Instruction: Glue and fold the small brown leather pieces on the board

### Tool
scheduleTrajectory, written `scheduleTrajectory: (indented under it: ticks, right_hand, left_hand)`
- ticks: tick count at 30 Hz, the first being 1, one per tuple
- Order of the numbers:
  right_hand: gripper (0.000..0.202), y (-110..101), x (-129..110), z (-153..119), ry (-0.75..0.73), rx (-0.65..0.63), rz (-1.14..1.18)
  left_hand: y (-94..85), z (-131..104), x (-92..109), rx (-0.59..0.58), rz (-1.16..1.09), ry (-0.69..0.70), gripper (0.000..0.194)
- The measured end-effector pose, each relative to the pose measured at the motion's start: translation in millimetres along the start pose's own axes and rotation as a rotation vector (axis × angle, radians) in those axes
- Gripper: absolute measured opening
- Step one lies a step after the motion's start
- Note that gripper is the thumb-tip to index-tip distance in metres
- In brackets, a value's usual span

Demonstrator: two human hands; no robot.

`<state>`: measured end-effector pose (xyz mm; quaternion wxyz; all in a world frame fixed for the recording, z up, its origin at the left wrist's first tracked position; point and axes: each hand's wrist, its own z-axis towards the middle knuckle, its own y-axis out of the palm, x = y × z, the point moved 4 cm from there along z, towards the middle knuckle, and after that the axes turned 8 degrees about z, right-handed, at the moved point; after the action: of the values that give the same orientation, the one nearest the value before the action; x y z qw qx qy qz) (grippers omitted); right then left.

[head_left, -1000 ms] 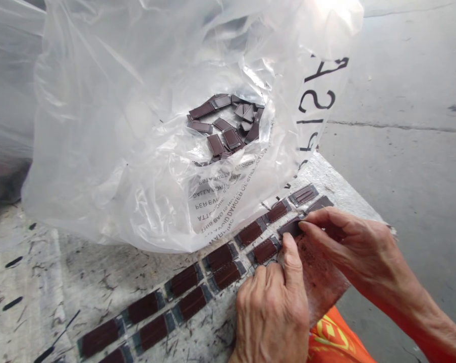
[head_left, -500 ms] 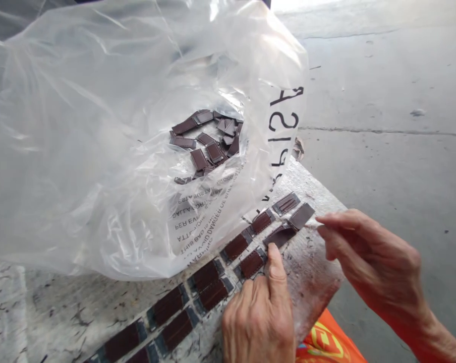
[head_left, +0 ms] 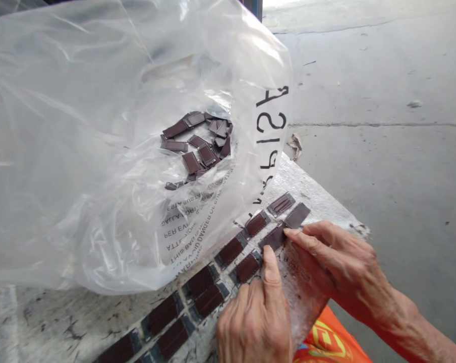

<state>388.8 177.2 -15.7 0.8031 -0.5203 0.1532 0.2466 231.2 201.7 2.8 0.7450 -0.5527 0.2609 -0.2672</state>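
Dark brown stitched tabs (head_left: 246, 267) with blackish ends, leather-like, lie in two slanting rows along the table's edge. Near the right end of the front row is a plain dark brown tab (head_left: 274, 237). My left hand (head_left: 256, 317) rests its outstretched index fingertip on this tab's lower edge, its other fingers curled and holding nothing. From the right, my right hand (head_left: 341, 262) closes its bunched fingers at the same tab's right end; its underside is hidden. Another plain tab (head_left: 296, 215) lies just beyond those fingers.
A large clear plastic bag (head_left: 110, 212) with printed warnings covers much of the pale, marked table (head_left: 311, 191). Several loose brown tabs (head_left: 192, 162) lie inside it. Bright orange material (head_left: 326, 343) shows below the table edge. Grey concrete floor (head_left: 383, 166) extends to the right.
My right hand has moved left and now touches the plain tab; before, it was off to the right, apart from the tabs. My left index finger stays on that tab.
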Motion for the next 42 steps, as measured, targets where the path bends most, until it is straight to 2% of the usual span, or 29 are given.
scheduleTrajectory:
  ticks: [7, 13, 18, 25, 31, 36, 42]
  right_hand:
    - [0.024, 2, 0, 2, 0.016, -0.041, -0.033]
    - [0.029, -5, -6, -1, -0.034, 0.120, 0.007]
    - [0.033, 4, -11, -2, -0.092, 0.038, -0.042]
    - [0.029, 8, -14, 6, -0.097, 0.028, -0.121]
    - [0.027, 9, -16, 0, -0.111, 0.070, -0.053]
    - [0.024, 12, -18, -2, -0.112, 0.048, -0.045]
    - [0.028, 7, -23, 2, -0.150, -0.006, -0.134]
  left_hand:
    - [-3.2, 1, 2, -0.029, 0.016, -0.050, 0.044]
    - [-2.5, 1, 3, -0.017, -0.006, -0.040, 0.046]
    - [-1.0, 0, 4, 0.050, -0.032, -0.090, 0.044]
    - [-1.1, -1, 1, -0.019, -0.017, 0.031, 0.047]
    - [-2.9, 1, 1, -0.022, -0.020, 0.012, 0.050]
    - [-11.0, 4, 1, 0.048, -0.075, -0.036, 0.039]
    - [-18.5, -3, -5, 0.102, -0.204, 0.014, 0.032]
